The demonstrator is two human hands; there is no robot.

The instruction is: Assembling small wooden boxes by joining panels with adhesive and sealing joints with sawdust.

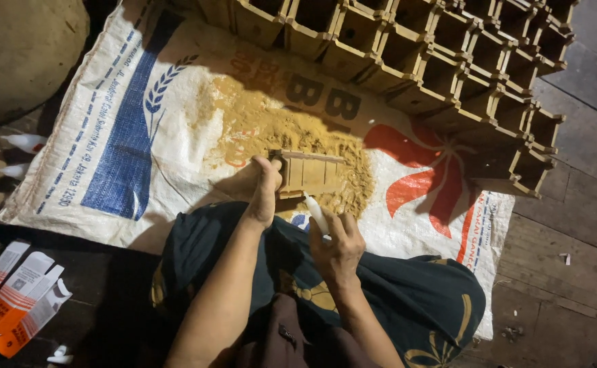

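A: Small wooden box [310, 174]? 
B: On the sawdust pile [257, 129], atop the woven sack [176, 102]; left hand [264, 194] steadies its end, fingers pressed on it.
A: Right hand [337, 245]?
B: Fingers pinching a white glue tube [316, 214], nozzle toward the box. Finished boxes [448, 54] stacked behind, within reach.

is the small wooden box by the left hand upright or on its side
On its side: the wooden box lies lengthwise on the sawdust, steadied by the left hand.
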